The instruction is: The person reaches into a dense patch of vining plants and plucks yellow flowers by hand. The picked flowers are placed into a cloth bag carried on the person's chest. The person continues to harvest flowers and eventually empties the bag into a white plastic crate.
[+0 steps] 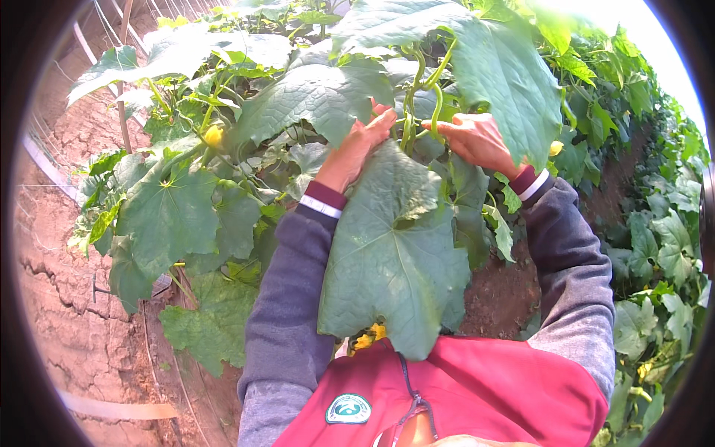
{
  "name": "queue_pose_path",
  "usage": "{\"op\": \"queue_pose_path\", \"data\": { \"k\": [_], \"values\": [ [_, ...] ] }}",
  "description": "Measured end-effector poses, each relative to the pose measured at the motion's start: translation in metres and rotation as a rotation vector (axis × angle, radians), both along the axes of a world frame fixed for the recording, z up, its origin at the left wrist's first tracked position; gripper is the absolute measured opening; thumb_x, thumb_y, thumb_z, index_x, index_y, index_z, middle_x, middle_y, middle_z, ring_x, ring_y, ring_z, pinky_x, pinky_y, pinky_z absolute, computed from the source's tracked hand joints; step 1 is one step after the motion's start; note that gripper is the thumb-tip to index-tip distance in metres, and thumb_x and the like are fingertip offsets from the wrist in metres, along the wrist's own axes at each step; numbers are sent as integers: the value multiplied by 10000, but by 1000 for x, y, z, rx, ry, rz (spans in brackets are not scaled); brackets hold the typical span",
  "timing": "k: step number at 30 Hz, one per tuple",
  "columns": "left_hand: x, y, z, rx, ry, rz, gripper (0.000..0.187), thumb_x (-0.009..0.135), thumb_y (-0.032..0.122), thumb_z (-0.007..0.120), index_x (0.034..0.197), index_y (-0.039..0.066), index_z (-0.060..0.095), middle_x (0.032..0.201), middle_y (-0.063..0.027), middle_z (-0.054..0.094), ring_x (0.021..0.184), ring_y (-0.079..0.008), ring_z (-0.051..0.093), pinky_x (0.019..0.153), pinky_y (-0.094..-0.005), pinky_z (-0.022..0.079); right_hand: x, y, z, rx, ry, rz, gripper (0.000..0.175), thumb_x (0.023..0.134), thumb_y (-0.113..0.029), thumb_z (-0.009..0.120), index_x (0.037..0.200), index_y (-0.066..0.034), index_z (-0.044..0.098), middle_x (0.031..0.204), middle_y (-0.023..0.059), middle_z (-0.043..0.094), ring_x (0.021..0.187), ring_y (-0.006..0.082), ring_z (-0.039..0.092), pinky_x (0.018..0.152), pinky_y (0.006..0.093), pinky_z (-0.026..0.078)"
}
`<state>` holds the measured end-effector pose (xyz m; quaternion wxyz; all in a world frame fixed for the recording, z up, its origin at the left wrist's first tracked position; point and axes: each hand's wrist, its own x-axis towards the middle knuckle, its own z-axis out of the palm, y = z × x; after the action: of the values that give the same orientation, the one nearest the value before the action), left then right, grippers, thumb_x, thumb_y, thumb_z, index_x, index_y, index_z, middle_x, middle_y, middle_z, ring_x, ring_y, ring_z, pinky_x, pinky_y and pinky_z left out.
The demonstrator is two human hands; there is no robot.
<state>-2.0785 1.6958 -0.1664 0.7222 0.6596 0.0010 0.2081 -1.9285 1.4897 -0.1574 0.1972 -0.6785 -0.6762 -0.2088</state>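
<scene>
Both my hands are in among the broad leaves of a climbing vine with yellow flowers. My left hand (366,142) is left of the upright green stems (410,106), with its fingertips close to them. A large leaf (318,92) partly covers this hand, and whatever its fingers hold is hidden. On the other side, my right hand (475,139) has its index finger behind a curled green stem (438,106), its other fingers bent in. Below and between my wrists hangs a big lobed leaf (391,268), reaching down to my red vest (469,385).
Dry, cracked soil (61,313) lies to the left, with a thin upright stake (123,112) and pale strings. A yellow flower (213,136) is at the left, and more yellow blooms (368,338) are near my vest. Another row of leafy vines (665,234) runs along the right.
</scene>
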Motion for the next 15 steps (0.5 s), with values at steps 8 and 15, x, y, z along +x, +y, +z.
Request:
{"op": "queue_pose_path", "data": {
  "k": [8,15],
  "values": [
    [41,-38,2,86,-195,110,438,831,314,723,1183,84,601,968,-8,610,824,-74,523,744,-258,436,5,-14,14,-210,-190,-214,472,861,-155,538,1313,-287,526,633,90,533,551,281,561,516,400,451],
    [52,-50,-24,782,-126,451,338,976,213,412,1266,90,535,1167,-174,617,1077,-333,592,998,-363,388,40,-35,-1,-343,-105,-302,457,843,-137,507,1277,-267,564,710,122,612,639,312,610,579,415,474]
  ]
}}
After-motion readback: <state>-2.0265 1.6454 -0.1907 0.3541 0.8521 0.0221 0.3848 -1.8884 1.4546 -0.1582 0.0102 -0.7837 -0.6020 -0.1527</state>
